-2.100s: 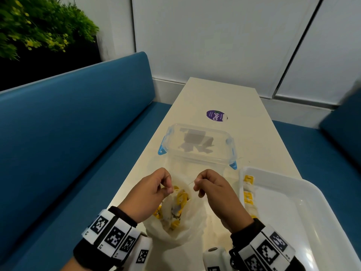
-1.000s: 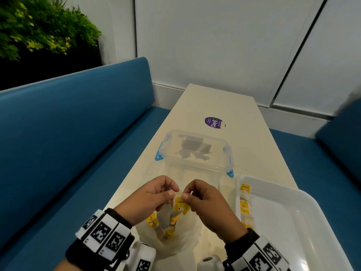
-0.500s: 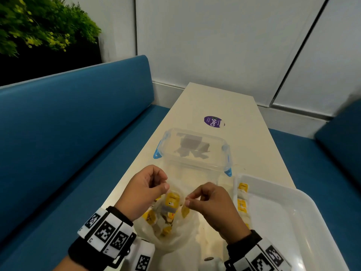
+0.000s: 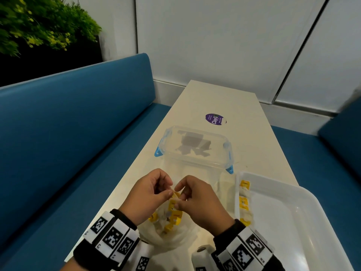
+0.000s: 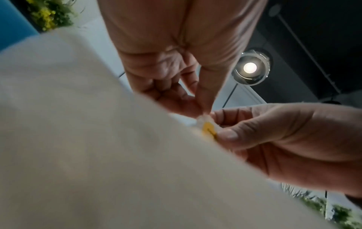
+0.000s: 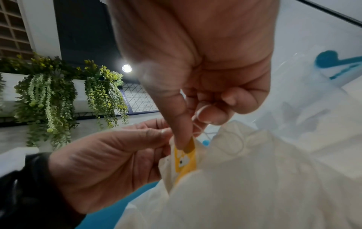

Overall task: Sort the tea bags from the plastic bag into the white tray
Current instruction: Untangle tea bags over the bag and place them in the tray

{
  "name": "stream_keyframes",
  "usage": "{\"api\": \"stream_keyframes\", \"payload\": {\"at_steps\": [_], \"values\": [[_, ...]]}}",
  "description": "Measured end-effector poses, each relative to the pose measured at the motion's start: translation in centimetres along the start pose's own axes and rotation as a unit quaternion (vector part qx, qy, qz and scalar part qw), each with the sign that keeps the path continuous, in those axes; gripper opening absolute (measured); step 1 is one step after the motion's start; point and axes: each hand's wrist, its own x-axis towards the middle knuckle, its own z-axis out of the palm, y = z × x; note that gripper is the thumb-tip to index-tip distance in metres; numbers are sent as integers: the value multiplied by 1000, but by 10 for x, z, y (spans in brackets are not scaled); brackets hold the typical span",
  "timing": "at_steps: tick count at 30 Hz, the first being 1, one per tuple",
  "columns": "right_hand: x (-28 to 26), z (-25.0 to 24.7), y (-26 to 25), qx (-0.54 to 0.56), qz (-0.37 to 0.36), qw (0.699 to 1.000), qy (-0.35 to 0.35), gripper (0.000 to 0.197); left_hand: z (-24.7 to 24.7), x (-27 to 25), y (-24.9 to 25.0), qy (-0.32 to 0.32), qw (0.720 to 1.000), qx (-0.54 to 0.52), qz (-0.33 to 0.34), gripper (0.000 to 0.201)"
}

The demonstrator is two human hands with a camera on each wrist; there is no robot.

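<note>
The head view looks forward and down from above. Each wrist view sits low and very close, angled upward — the left past the left hand point(image 5: 172, 65) to a ceiling lamp point(image 5: 250, 67), the right toward hanging plants point(image 6: 58, 99). All three share the yellow-tagged tea bag point(image 4: 174, 204).

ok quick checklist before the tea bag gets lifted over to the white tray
1. Right hand grips the tea bag by its yellow tag: ok.
2. Left hand pinches at the same tea bag, over the plastic bag: ok.
3. Tea bag's string free of the others in the bag: cannot tell; a white string loops around the right fingers.
4. White tray has bare floor to receive it; the tea bags already there line its left wall: ok.
5. Path from bag to tray is unblocked; the clear container sits farther back: ok.
</note>
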Motion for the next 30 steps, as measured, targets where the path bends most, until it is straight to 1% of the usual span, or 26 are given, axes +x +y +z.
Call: {"api": "stream_keyframes", "payload": {"at_steps": [1, 5, 6, 9, 13, 16, 18, 20, 22, 24, 27, 30], "values": [[0, -1, 1, -4, -2, 1000, -2, 33, -1, -1, 0, 2, 1000, 24, 4, 27], [1, -9, 1, -24, -11, 999, -20, 14, -3, -4, 5, -13, 992, 121, 34, 32], [1, -10, 1, -25, -10, 999, -28, 15, -3, -5, 5, -19, 989, 141, 39, 33], [1, -10, -2, -38, -3, 999, -37, 30, -2, -7, 5, -30, 981, 186, 44, 32], [-1, -9, -7, -3, 22, 999, -44, 28, 1, -5, 3, -29, 974, 223, 25, 22], [-3, -8, -10, 28, 33, 998, -54, 25, 5, -4, 1, -30, 972, 231, 4, 21], [-4, -8, -10, 43, 36, 997, -51, 25, 7, -3, 0, -51, 971, 233, -22, 20], [-4, -7, -9, 48, 33, 998, -39, 24, 7, -3, -2, -84, 966, 241, -42, 25], [-5, -7, -8, 40, 24, 998, -30, 23, 6, -2, -1, -112, 956, 266, -48, 27], [-6, -7, -7, 31, 15, 999, -21, 21, 5, -2, 2, -123, 946, 296, -46, 22], [-8, -6, -6, 26, 8, 1000, -10, 21, 6, -2, 7, -99, 940, 325, -39, 11], [-7, -5, -4, -1, 2, 1000, 5, 20, 5, -3, 13, -53, 940, 335, -29, 13]]}}
